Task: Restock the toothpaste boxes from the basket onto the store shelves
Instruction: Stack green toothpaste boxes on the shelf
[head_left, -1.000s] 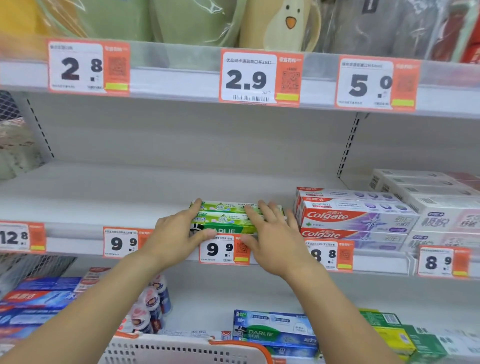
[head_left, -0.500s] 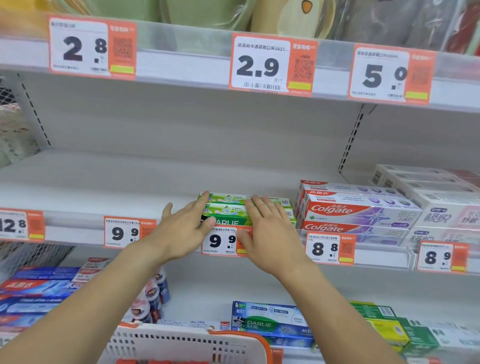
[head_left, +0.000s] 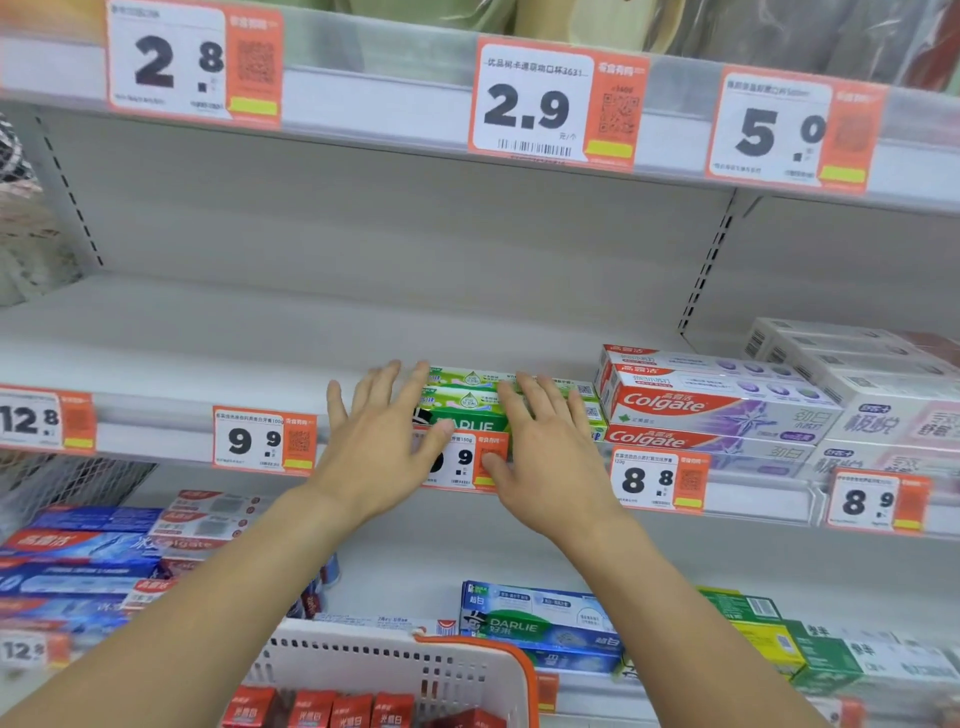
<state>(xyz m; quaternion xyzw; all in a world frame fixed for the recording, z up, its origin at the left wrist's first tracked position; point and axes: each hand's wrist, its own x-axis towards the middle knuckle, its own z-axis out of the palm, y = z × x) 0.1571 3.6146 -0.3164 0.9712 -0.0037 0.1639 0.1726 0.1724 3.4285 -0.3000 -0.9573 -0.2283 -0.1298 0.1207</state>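
- The basket (head_left: 395, 670), white with an orange rim, sits at the bottom edge of the view; inside it stand red toothpaste boxes (head_left: 317, 709), upright and side by side; how many lie deeper I cannot tell.
- On the middle shelf (head_left: 208, 338) lie green Darlie boxes (head_left: 467, 402) in a low stack at the front edge, just left of the Colgate boxes (head_left: 717, 410); whether the two stacks touch is unclear.
- The left hand (head_left: 374, 441) has its fingers straight and spread, its fingertips at the left end of the green boxes; it grips nothing.
- The right hand (head_left: 545, 452) lies flat over the green boxes, fingers straight and slightly apart, pressing rather than clasping; its thumb hangs in front of a 9.9 price tag (head_left: 462, 460).
- The lower shelf (head_left: 675, 566) carries a blue Darlie box (head_left: 540, 623), with blue boxes (head_left: 78, 566) stacked far left and green and yellow boxes (head_left: 769, 634) to the right.
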